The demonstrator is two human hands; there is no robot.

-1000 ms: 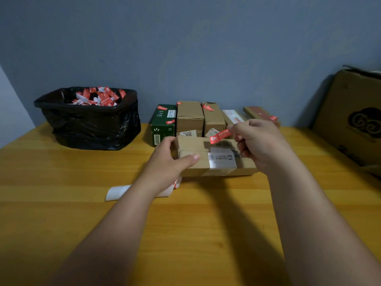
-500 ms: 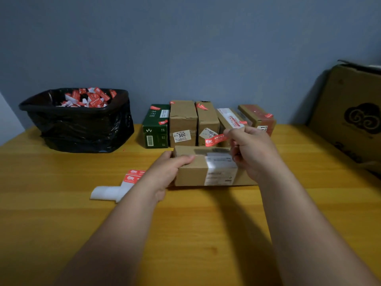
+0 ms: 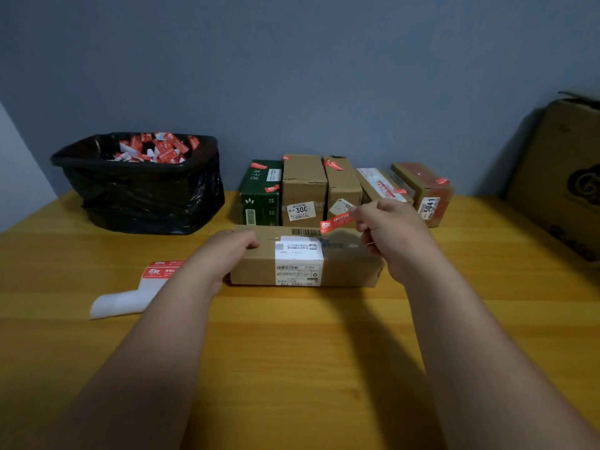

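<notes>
A long brown cardboard box (image 3: 259,271) with a white shipping label lies on the wooden table (image 3: 292,352) in front of me. My left hand (image 3: 227,251) grips its left end, fingers curled over the top edge. My right hand (image 3: 393,235) pinches a small red sticker (image 3: 336,221) and holds it just above the box's top, right of the label. A strip of white backing paper with red stickers (image 3: 159,271) lies on the table to the left of the box.
A row of parcels stands against the wall: a green box (image 3: 259,193), two brown boxes (image 3: 303,186), and two more to the right (image 3: 425,193). A black-lined bin (image 3: 139,190) full of red-and-white scraps is at the left. A large carton (image 3: 565,177) leans at the right.
The box has been set down flat on the table and my left hand has shifted to its left end. My right hand still holds the red sticker above it.
</notes>
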